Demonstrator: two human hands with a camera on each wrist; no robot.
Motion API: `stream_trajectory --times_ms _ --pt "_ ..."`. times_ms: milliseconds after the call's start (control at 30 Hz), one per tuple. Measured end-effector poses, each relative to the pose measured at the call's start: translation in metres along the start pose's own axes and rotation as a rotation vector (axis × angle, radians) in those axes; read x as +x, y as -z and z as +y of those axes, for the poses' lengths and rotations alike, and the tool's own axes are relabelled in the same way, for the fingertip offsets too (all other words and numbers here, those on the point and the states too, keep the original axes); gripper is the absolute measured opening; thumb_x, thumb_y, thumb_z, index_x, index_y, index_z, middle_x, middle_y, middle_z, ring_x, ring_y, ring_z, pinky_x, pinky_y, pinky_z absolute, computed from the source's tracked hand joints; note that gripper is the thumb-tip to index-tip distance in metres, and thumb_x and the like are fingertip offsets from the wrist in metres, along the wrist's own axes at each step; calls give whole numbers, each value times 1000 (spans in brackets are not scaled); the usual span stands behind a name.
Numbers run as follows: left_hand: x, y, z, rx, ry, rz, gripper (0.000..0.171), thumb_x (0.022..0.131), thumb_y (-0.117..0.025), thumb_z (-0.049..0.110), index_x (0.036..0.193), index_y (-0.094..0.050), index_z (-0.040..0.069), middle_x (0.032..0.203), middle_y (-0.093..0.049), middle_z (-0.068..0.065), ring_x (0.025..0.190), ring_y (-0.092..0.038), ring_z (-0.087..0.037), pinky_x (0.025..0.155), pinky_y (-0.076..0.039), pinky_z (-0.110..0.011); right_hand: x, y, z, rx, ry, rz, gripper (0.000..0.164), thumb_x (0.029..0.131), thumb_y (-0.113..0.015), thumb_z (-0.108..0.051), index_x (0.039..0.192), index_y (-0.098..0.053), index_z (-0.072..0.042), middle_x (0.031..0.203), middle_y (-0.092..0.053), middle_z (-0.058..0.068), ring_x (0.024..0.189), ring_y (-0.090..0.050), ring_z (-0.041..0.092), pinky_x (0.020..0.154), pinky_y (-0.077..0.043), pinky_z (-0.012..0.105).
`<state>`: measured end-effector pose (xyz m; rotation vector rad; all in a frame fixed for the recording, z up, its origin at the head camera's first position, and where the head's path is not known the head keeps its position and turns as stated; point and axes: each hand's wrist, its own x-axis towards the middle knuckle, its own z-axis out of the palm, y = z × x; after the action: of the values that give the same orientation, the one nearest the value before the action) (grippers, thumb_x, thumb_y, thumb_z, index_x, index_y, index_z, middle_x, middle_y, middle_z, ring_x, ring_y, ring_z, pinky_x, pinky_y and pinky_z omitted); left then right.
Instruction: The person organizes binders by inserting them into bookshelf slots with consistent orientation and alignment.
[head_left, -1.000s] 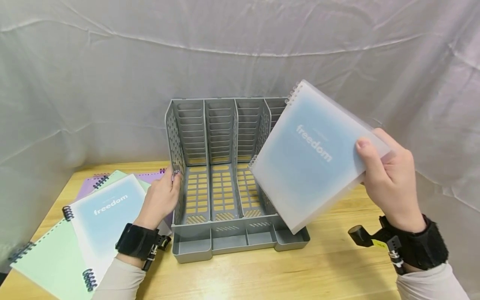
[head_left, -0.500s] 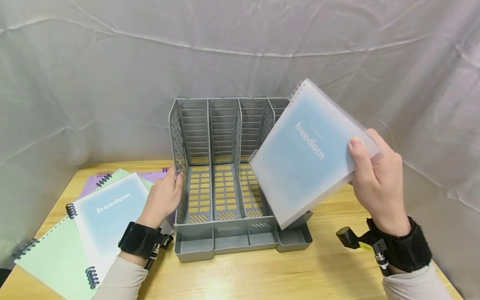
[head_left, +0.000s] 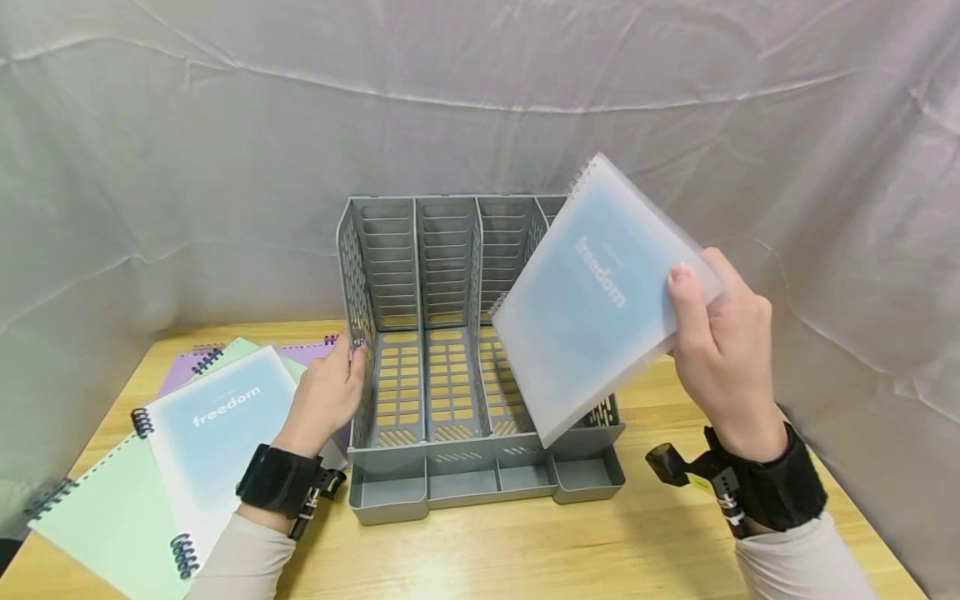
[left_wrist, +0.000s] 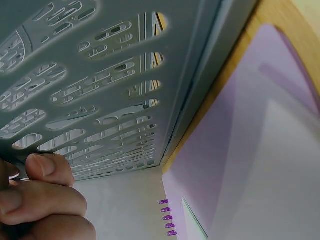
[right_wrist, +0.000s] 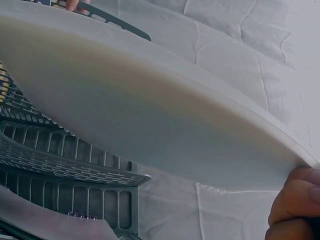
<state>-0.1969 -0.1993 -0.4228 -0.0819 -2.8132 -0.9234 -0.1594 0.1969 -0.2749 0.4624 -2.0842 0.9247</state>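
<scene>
Two hands are at work over the bench point(head_left: 540, 550), each with a firm hold. The right hand point(head_left: 723, 350) pinches one corner of a frosted blue notebook point(head_left: 585, 300), thumb flat across the cover, fingers behind. The left hand point(head_left: 324, 398) grips the left outer wall of the gray rack point(head_left: 382, 460), its fingers curled.

That frosted blue notebook is up in the air, tilted, in front of the rack's right-hand compartments, with its clear coil point(head_left: 581, 179) facing the upper left. I can't tell whether its lowest corner touches the rack's front wall.

A grip on just one corner worries me: the weight lies off to one side, so the notebook could twist or slip. Its coil might snag on a divider point(right_wrist: 75, 170) if brought in at this slant, and a hard knock could skid the rack should the left hand slacken. Something purple point(right_wrist: 55, 220) with coil rings stands among the dividers, and could get bent if bumped. Beside the left wrist, the white-edged notebook point(head_left: 225, 450) overlaps a green notebook point(head_left: 105, 500); a stray sleeve might drag them.
</scene>
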Motion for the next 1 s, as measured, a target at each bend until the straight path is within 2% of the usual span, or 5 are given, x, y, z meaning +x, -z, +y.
stream_trajectory --times_ms 467,533,733,867,1000 --pt "1 -2 -2 -2 0 4 42 118 -32 31 144 -47 2 97 -71 -30 87 -74 -47 78 -59 -64 9 -17 -12 -65 -30 17 35 113 -49 -23 105 -65 7 76 -66 18 61 -47 -19 51 -35 12" --pt "1 -2 -2 -4 -5 6 42 118 -32 31 144 -47 2 95 -71 -29 85 -74 -45 77 -59 -64 9 -21 -13 -90 -22 13 35 113 -48 -23 103 -64 6 71 -63 16 58 -48 -11 50 -34 15" --pt "1 -1 -1 -14 -6 6 41 118 -33 30 144 -48 3 79 -63 -19 77 -70 -38 76 -59 -62 7 -32 -15 -133 -2 -20 33 113 -46 -21 99 -60 5 65 -56 14 52 -55 23 47 -33 20" --pt "2 -2 -1 -16 -2 1 41 118 -33 30 145 -48 3 74 -59 -15 74 -67 -35 74 -59 -60 6 -38 -15 -134 -7 -44 32 114 -45 -22 98 -58 3 63 -50 12 50 -49 22 47 -30 22" --pt "2 -3 -2 -12 -6 3 40 118 -33 30 144 -48 3 76 -61 -16 77 -70 -38 76 -59 -62 4 -43 -14 -137 -8 -71 31 115 -43 -21 99 -57 2 62 -44 11 49 -45 20 47 -29 24"
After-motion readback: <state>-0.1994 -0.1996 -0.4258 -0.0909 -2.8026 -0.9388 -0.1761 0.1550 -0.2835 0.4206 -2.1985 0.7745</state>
